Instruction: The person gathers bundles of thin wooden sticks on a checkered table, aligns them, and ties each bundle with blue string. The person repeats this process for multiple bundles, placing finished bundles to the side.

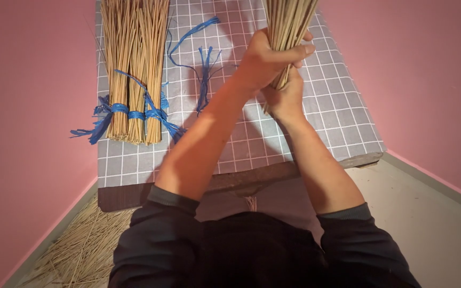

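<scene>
Head view, left to right. Loose straw (76,250) lies on the floor at lower left, beside the pink wall (28,106). On the left part of the grey checked table cover (342,117) lie three tied stick bundles (134,69), side by side and touching; their long axes run away from the person, cut ends toward the near table edge, each bound near that end with blue twine (134,113). Just right of them, loose blue twine strands (204,69) lie on the cover.

Right of centre, above the cover, both hands grasp one stick bundle (289,26). Its long axis is steep, leaning slightly right toward the top; its upper part leaves the frame, its lower end points down at the cover. The left hand (270,58) is clenched around the bundle, fingers wrapped over its front. The right hand (286,98) grips the bundle's lower end, directly below and touching the left hand.
</scene>
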